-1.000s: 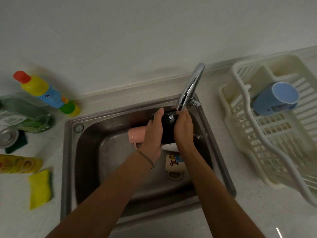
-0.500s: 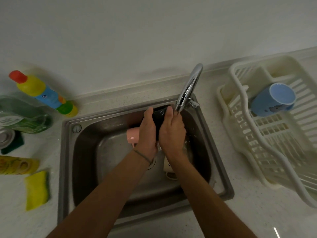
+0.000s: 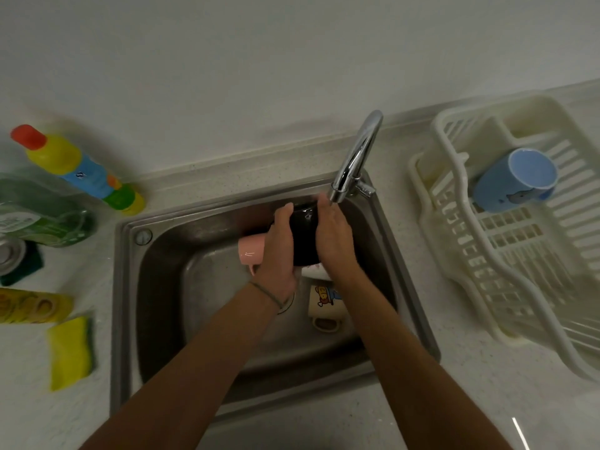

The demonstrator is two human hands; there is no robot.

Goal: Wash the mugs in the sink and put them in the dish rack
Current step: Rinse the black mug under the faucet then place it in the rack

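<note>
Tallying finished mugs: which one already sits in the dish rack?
The light blue mug, lying tilted in the white plastic dish rack. The black mug is held over the steel sink; pink and cream ones lie inside.

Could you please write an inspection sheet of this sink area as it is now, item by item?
Surface: pale speckled counter around a steel sink.
Job's things: black mug held under the tap; pink mug and cream cartoon mug lie in the sink; blue mug lies on its side in the white dish rack.
Clutter: left of the sink, colourful bottle, green bottle, yellow sponge, yellow packet.
Hands: left hand and right hand grip the black mug from either side.
Cables: nothing seen.
Surroundings: plain pale wall.
</note>
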